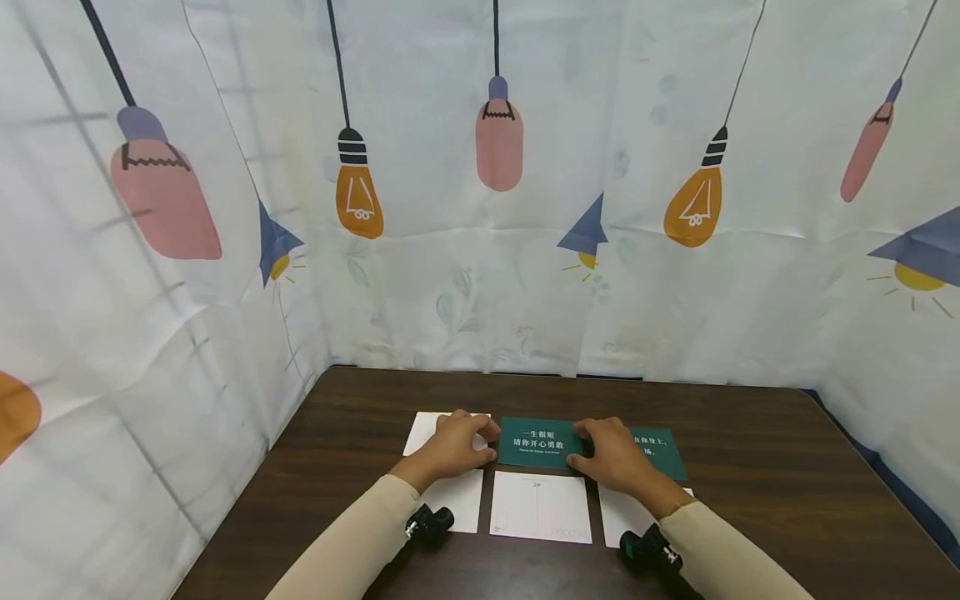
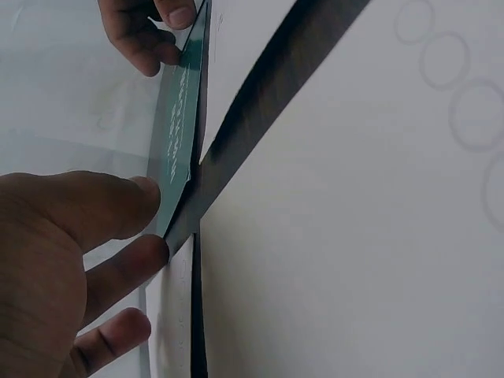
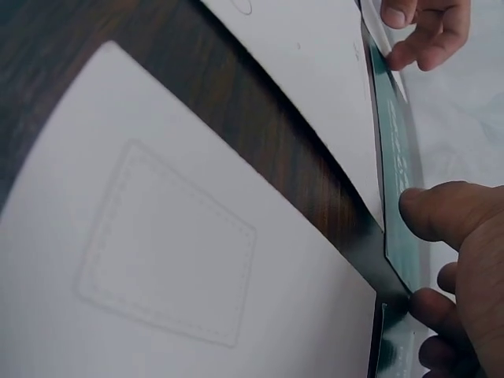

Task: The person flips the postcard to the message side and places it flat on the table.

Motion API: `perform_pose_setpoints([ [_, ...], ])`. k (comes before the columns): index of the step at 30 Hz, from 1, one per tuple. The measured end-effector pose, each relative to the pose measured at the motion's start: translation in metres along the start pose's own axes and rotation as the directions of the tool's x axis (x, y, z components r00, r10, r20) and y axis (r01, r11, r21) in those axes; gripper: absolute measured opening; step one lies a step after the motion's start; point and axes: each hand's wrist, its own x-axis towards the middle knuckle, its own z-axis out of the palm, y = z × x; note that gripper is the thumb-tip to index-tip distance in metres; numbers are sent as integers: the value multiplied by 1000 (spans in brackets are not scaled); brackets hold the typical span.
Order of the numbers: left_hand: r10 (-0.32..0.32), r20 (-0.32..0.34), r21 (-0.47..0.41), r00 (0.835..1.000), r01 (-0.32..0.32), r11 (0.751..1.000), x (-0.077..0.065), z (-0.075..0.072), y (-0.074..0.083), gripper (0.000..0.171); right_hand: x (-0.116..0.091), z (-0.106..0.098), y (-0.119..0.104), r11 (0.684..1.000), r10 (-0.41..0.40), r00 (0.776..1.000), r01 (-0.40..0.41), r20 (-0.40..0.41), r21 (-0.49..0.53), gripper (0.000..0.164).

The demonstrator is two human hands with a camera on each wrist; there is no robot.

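In the head view, a dark green postcard with white lettering (image 1: 537, 443) lies in the middle of the far row, between the two hands. My left hand (image 1: 459, 442) is at its left edge, thumb and index tips apart, above a white card (image 1: 424, 427). On the other side, my right hand (image 1: 613, 454) has its thumb and index tips spread over the right edge. In the right wrist view, the right thumb (image 3: 429, 211) overlaps the green face. Another green card (image 1: 662, 450) is partly hidden behind the right hand.
White cards make up the near row: a left one (image 1: 459, 500), a middle one (image 1: 540, 507) with faint printed lines, and a right one (image 1: 622, 515) partly under the right wrist. All lie on a dark wooden table (image 1: 750, 475). A white patterned curtain (image 1: 450, 292) stands behind.
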Motion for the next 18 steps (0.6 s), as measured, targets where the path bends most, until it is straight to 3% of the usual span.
perform_pose_setpoints([
  [11, 41, -11, 56, 999, -40, 998, 4, 4, -6, 26, -1, -2, 0, 1000, -15, 1000, 15, -10, -6, 56],
  [18, 53, -8, 39, 999, -52, 998, 6, 4, -3, 29, 3, -6, 1, 1000, -24, 1000, 24, 14, -13, 59],
])
